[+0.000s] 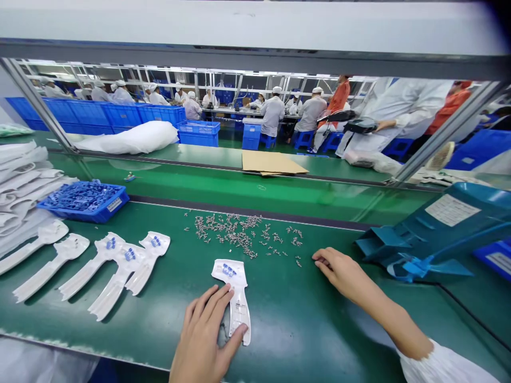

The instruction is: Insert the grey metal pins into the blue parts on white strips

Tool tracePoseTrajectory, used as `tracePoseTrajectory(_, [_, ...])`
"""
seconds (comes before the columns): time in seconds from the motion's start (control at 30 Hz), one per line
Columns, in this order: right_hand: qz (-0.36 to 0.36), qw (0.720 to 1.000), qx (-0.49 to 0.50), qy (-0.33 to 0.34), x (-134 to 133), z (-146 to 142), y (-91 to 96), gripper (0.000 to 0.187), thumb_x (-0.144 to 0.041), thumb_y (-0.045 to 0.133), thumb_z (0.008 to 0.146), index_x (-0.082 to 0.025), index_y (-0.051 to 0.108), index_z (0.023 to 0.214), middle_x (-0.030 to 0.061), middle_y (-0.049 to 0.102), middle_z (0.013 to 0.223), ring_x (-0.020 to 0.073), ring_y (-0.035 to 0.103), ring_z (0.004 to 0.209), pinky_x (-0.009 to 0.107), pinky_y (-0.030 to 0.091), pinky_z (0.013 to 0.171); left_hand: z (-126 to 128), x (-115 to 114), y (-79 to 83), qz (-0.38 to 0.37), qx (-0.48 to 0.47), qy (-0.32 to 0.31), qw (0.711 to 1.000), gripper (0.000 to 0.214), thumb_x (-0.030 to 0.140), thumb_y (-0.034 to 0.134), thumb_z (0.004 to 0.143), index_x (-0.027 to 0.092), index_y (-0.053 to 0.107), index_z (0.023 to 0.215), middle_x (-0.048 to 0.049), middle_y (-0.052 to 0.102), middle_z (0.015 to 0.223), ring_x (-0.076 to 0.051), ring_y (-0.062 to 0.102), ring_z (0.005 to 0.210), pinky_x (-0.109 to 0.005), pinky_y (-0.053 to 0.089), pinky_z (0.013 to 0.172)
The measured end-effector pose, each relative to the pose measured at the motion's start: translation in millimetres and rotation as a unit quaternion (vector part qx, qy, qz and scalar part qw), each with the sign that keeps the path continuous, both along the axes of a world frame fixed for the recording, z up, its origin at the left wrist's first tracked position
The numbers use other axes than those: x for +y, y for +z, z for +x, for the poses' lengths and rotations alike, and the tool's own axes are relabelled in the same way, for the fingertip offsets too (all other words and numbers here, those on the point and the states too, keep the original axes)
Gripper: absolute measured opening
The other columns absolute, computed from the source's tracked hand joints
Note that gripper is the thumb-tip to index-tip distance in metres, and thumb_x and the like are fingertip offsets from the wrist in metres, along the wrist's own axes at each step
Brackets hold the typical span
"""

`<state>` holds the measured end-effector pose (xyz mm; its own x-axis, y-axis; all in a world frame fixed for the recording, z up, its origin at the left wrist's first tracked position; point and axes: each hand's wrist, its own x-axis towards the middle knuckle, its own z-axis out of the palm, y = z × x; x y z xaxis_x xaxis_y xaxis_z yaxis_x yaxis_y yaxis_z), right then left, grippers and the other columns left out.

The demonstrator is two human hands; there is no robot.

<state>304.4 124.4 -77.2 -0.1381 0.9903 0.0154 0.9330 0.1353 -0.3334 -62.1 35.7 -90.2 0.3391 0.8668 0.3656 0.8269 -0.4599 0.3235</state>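
Note:
My left hand [209,332] grips a white plastic handle shell [239,298] lying on the green bench, fingers on its left edge and thumb across its lower part. Small blue pieces sit in the shell's wide end, and tiny metal bits show along its narrow part. Just right of a scatter of small metal parts [235,231], my right hand [339,268] rests low over the bench with its fingers drawn together. Whatever is between those fingertips, if anything, is too small to make out. More white shells [115,284] lie to the left, some with blue pieces in them.
A blue tray [115,205] full of small blue parts stands at the left beside stacked white wrapping [19,186]. On the right is a teal machine-like holder [435,234] with a black cable. Cardboard [273,162] lies beyond the green strip. Co-workers sit farther back.

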Motion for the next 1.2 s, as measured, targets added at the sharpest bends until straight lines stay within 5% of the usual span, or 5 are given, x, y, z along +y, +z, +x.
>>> tracePoseTrajectory(0.13, [-0.057, 0.991, 0.121, -0.014, -16.2, -30.9, 19.9, 0.026, -0.039, 0.045, 0.093, -0.024, 0.059, 0.108, 0.0071, 0.068, 0.096, 0.0242, 0.065, 0.088, 0.035, 0.05, 0.077, 1.8, -5.9, 5.5, 0.008, -0.037, 0.003, 0.999, 0.047, 0.03, 0.063, 0.09, 0.026, 0.05, 0.135, -0.0045, 0.062, 0.133, -0.027, 0.057, 0.122, -0.042, 0.051, 0.095])
tracePoseTrajectory(0.4, [-0.247, 0.889, 0.38, 0.072, -58.0, -137.2, 46.1, 0.024, -0.045, 0.056, 0.093, -0.023, 0.062, 0.101, 0.001, 0.065, 0.087, 0.0181, 0.061, 0.084, 0.028, 0.049, 0.076, 39.4, -21.5, 8.8, 0.034, -0.136, -0.012, 0.99, 0.017, 0.019, 0.055, 0.095, 0.023, 0.06, 0.111, -0.0054, 0.069, 0.094, -0.021, 0.063, 0.085, -0.032, 0.048, 0.075])
tracePoseTrajectory(0.67, [-0.271, 0.87, 0.403, 0.088, -61.0, -155.2, 40.8, 0.022, -0.041, 0.061, 0.09, -0.021, 0.062, 0.084, -0.0002, 0.065, 0.079, 0.0168, 0.058, 0.076, 0.026, 0.045, 0.071, 43.1, -21.5, 11.9, 0.021, -0.134, 0.028, 0.99, 0.014, 0.015, 0.048, 0.095, 0.023, 0.06, 0.095, -0.003, 0.065, 0.084, -0.02, 0.059, 0.077, -0.031, 0.041, 0.07])
tracePoseTrajectory(1.03, [-0.172, 0.939, 0.279, 0.106, -63.3, -166.6, 50.9, 0.022, -0.032, 0.052, 0.094, -0.022, 0.066, 0.081, 0.0011, 0.068, 0.081, 0.018, 0.059, 0.076, 0.027, 0.043, 0.069, 33.6, -23.4, 13.6, 0.016, -0.081, 0.033, 0.996, 0.018, 0.016, 0.046, 0.099, 0.022, 0.063, 0.098, -0.0035, 0.067, 0.085, -0.02, 0.06, 0.08, -0.033, 0.045, 0.072])
tracePoseTrajectory(1.2, [-0.177, 0.951, 0.22, 0.13, -50.6, -168.1, 49.0, 0.021, -0.031, 0.048, 0.094, -0.021, 0.062, 0.082, 0.0017, 0.065, 0.081, 0.0179, 0.057, 0.075, 0.027, 0.042, 0.065, 24.6, -19.4, 11.8, 0.017, -0.054, 0.043, 0.997, 0.038, 0.029, 0.057, 0.095, 0.02, 0.055, 0.132, -0.0102, 0.065, 0.125, -0.028, 0.058, 0.116, -0.041, 0.051, 0.093])
